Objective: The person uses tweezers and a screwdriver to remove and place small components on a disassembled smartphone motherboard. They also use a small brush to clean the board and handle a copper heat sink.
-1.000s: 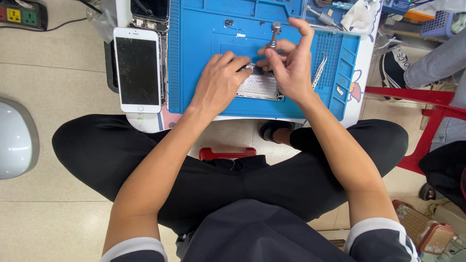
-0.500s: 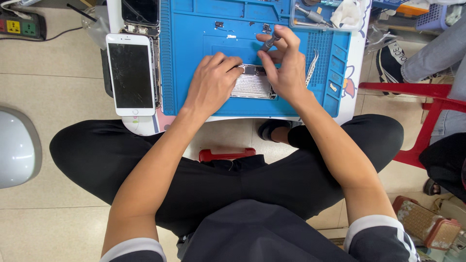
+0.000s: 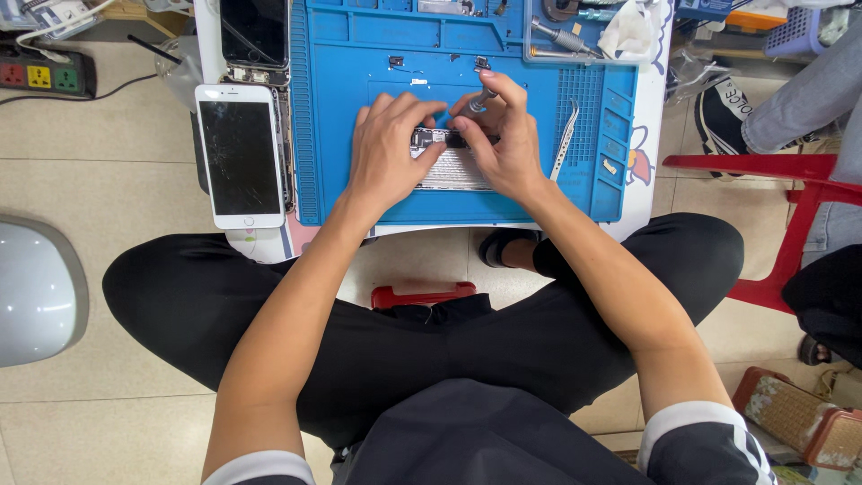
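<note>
Here we take the blue work mat (image 3: 359, 180) as our landmark. Near its middle lies a small opened phone part (image 3: 453, 166), a thin grey-and-white board or chassis, flat on the mat. Our left hand (image 3: 388, 153) rests on the part's left end, fingers curled and pressing it down rather than gripping. Our right hand (image 3: 507, 144) is closed around a slim screwdriver (image 3: 480, 97), held nearly upright with its tip at the part's upper edge.

We judge the part light, stiff and fragile, with exposed small components, so we would hold it only by its outer edges and pin it gently. The screwdriver handle looks smooth and best pinched near the tip for control.

Off the mat's left edge a white phone (image 3: 240, 154) with a cracked screen lies on the tabletop (image 3: 646, 171); on the mat's right strip rest metal tweezers (image 3: 566, 139).
</note>
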